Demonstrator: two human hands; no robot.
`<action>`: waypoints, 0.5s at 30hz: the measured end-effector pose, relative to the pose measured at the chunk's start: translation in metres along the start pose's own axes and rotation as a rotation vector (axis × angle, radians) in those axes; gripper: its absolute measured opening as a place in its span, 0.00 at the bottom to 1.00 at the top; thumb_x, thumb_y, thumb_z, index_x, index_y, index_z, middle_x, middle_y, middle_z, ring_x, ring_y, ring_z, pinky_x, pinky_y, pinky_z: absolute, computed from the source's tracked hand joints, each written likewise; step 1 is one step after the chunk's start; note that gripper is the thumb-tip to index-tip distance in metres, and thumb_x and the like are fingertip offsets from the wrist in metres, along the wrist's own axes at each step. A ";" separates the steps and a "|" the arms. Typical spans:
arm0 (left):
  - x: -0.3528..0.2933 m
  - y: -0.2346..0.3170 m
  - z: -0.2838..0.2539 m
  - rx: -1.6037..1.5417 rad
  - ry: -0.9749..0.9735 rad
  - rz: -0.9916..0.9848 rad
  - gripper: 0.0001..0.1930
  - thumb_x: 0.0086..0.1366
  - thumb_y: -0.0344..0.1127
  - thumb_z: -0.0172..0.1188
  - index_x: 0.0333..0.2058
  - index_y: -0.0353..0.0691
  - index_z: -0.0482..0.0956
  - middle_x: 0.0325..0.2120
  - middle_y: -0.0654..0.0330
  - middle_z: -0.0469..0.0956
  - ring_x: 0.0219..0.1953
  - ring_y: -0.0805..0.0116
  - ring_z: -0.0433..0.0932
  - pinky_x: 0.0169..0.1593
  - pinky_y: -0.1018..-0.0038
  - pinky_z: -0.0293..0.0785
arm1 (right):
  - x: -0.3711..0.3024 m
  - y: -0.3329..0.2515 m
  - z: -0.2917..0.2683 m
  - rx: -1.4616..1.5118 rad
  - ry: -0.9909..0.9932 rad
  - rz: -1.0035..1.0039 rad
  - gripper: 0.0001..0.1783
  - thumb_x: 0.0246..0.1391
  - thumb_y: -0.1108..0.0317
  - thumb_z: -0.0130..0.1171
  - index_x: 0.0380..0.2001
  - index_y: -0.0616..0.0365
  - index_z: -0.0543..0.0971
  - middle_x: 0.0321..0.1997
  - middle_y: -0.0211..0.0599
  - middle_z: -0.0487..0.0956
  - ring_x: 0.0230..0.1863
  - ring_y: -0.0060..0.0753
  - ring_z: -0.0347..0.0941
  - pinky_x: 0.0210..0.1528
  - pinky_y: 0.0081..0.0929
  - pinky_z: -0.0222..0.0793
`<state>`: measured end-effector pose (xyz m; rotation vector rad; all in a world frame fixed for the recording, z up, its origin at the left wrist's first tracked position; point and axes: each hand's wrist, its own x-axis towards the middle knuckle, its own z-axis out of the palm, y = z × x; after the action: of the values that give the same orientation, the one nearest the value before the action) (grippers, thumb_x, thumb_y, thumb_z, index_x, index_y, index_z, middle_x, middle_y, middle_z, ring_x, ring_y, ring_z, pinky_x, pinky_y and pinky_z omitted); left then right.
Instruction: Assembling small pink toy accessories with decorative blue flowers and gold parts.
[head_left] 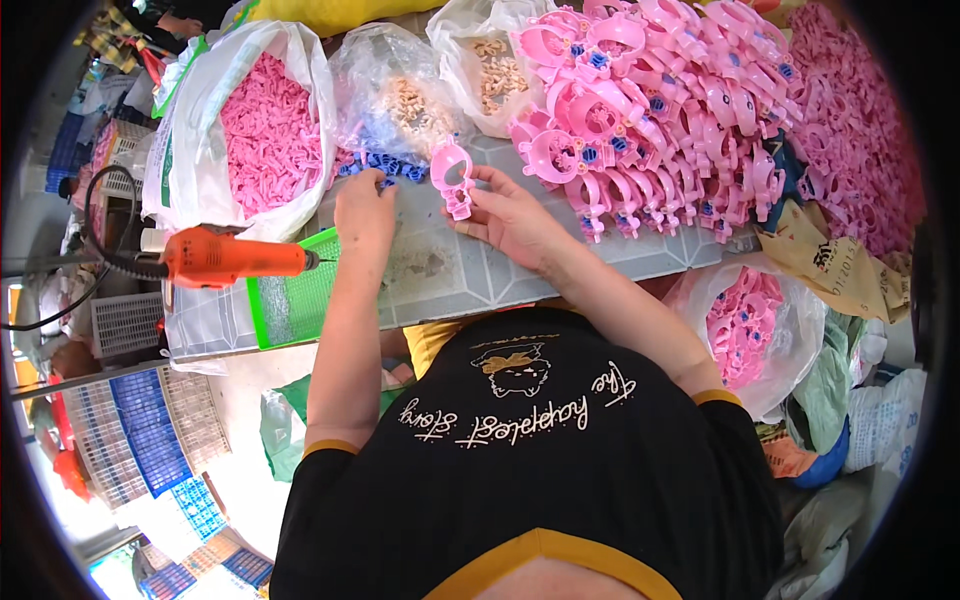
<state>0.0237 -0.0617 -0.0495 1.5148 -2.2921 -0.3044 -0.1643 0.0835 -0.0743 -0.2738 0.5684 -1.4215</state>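
Note:
My right hand (pixel 512 222) is closed on a pink plastic part (pixel 452 178) with a round open ring at its top and a narrow jointed end below. It holds the part upright above the grey table. To its left, my left hand (pixel 364 215) reaches the edge of a small heap of blue plastic pieces (pixel 398 166). Its fingers are bent together there, and whatever lies between the fingertips is too small to make out.
An orange electric screwdriver (pixel 235 258) hangs left of my forearm, over a green mesh tray (pixel 290 300). Behind stand bags of pink pieces (pixel 270 135) and beige pieces (pixel 497 75). Stacked pink ring parts (pixel 650 110) fill the right; a bag of pink parts (pixel 745 320) sits below.

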 end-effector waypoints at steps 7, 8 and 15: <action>-0.021 0.031 -0.025 -0.776 -0.210 -0.009 0.15 0.59 0.29 0.69 0.46 0.38 0.86 0.32 0.56 0.86 0.32 0.72 0.82 0.39 0.76 0.78 | 0.005 0.004 -0.004 -0.017 0.000 -0.080 0.22 0.68 0.73 0.55 0.62 0.54 0.65 0.58 0.42 0.76 0.56 0.36 0.78 0.61 0.36 0.76; -0.026 0.038 -0.026 -0.776 -0.214 -0.012 0.15 0.59 0.29 0.69 0.46 0.38 0.86 0.32 0.56 0.86 0.32 0.72 0.82 0.39 0.76 0.78 | 0.004 0.004 -0.003 -0.015 0.004 -0.078 0.22 0.68 0.73 0.55 0.62 0.54 0.65 0.58 0.42 0.76 0.56 0.36 0.78 0.61 0.36 0.76; -0.041 0.056 -0.010 -0.717 -0.201 0.020 0.12 0.60 0.28 0.67 0.44 0.37 0.87 0.31 0.57 0.85 0.31 0.74 0.81 0.38 0.77 0.77 | 0.007 0.005 0.001 -0.052 -0.017 -0.141 0.20 0.67 0.77 0.54 0.59 0.55 0.66 0.59 0.38 0.75 0.60 0.32 0.75 0.64 0.33 0.74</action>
<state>-0.0041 -0.0012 -0.0268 1.1157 -1.9916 -1.1691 -0.1595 0.0767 -0.0774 -0.3729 0.5824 -1.5401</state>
